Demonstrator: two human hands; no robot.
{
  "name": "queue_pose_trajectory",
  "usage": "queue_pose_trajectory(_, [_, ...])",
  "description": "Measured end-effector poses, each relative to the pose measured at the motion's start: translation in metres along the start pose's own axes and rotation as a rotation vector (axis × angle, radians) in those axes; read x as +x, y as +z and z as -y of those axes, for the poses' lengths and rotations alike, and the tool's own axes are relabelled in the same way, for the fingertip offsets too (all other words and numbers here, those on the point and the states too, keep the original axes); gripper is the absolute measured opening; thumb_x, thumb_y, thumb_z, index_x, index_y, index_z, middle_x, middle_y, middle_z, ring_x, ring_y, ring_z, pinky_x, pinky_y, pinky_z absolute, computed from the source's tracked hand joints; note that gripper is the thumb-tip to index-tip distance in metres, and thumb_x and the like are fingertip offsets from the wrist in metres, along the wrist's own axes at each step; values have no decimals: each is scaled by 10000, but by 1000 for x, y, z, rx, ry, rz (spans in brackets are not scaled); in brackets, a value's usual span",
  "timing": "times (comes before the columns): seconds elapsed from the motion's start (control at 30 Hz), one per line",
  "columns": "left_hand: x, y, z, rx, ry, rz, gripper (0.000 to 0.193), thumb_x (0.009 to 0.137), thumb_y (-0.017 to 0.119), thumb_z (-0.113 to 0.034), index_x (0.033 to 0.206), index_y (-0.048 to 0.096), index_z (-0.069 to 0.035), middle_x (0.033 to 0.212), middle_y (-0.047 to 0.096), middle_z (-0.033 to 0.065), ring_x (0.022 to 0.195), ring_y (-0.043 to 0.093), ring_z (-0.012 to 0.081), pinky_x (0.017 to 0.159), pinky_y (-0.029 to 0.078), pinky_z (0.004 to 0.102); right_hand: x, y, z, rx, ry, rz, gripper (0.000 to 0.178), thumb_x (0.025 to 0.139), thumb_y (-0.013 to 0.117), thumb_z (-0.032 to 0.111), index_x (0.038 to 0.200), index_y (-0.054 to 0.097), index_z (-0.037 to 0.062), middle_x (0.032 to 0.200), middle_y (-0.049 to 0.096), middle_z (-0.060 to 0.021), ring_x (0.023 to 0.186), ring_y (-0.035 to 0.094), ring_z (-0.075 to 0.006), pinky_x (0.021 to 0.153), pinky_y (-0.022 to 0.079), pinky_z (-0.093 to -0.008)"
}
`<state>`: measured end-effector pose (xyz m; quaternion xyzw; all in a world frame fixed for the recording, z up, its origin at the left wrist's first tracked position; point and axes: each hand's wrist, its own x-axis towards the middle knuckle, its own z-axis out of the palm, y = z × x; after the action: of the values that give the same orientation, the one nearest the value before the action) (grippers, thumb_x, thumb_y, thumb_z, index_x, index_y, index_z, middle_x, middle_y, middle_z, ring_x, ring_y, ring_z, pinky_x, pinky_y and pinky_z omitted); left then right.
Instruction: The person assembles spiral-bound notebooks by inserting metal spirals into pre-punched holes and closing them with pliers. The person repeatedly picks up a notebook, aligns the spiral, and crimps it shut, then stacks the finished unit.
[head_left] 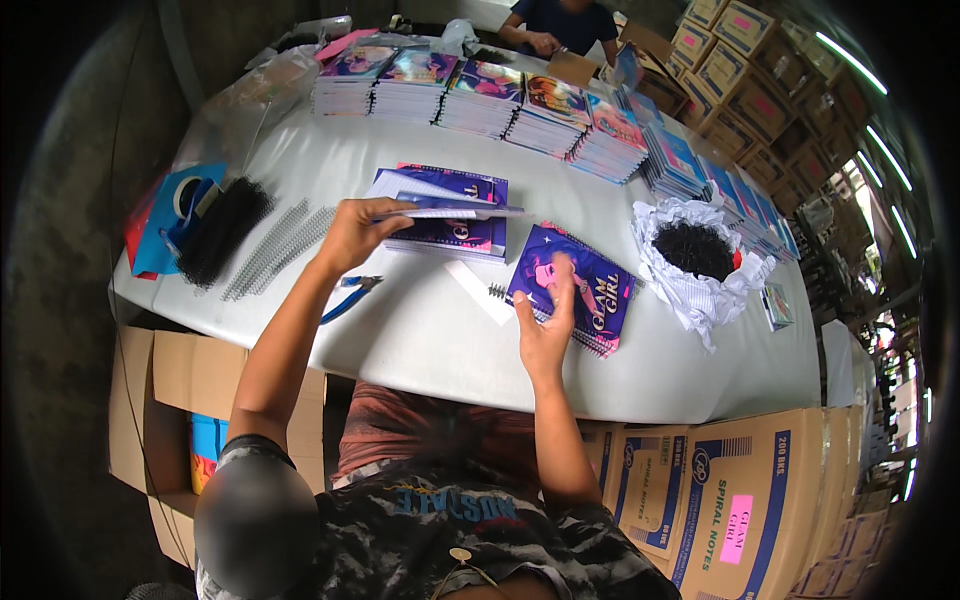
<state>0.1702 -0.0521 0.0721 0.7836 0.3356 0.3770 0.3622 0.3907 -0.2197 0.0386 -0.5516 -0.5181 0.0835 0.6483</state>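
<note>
My left hand (pixel 362 232) is closed on the edge of a thin notebook (pixel 455 211), seen nearly edge-on and raised above a short stack of purple-covered notebooks (pixel 486 240). My right hand (pixel 548 325) rests over another purple notebook (pixel 607 290) with a pictured cover, lying tilted on the table. Its thumb and fingers are apart, and the fingertips are a little blurred. A short end of black spiral coil (pixel 497 291) sticks out at that notebook's left side. Between the two hands lies a white strip (pixel 480 292). Blue-handled cutting pliers (pixel 350 297) lie close to my left forearm.
Black spiral coils (pixel 228 232) and a tape roll (pixel 194 197) lie at the left. Tall notebook stacks (pixel 478 110) line the far edge. At the right, crumpled paper (pixel 702 300) holds black scraps (pixel 694 250). Cartons (pixel 745 500) stand below; another person (pixel 560 30) sits opposite.
</note>
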Motion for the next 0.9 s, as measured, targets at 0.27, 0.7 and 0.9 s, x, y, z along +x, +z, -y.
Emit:
queue_pose_trajectory(0.27, [-55, -8, -68, 113, 357, 128, 115, 746, 685, -104, 844, 670, -45, 797, 667, 75, 712, 615, 235, 692, 460, 318, 3, -23, 24, 274, 39, 506, 419, 655, 767, 20, 1051, 631, 36, 1021, 653, -85, 993, 594, -175, 897, 433, -325])
queue_pose_trajectory(0.7, [-56, 51, -18, 356, 285, -761, 805, 538, 845, -267, 1185, 451, 8, 1188, 507, 163, 1019, 517, 298, 970, 301, 376, -27, 12, 4, 372, 352, 84, 190, 720, 687, -53, 903, 642, -29, 828, 652, -42, 734, 592, -82, 680, 483, -228])
queue_pose_trajectory(0.9, [-67, 61, -8, -582, 1, -160, 574, 697, 628, 12, 1211, 377, -38, 1085, 468, 69, 1024, 467, 170, 910, 359, 284, -29, -9, 6, 321, 310, 248, 167, 744, 709, 19, 893, 653, -30, 834, 665, -48, 740, 594, -75, 685, 484, -225])
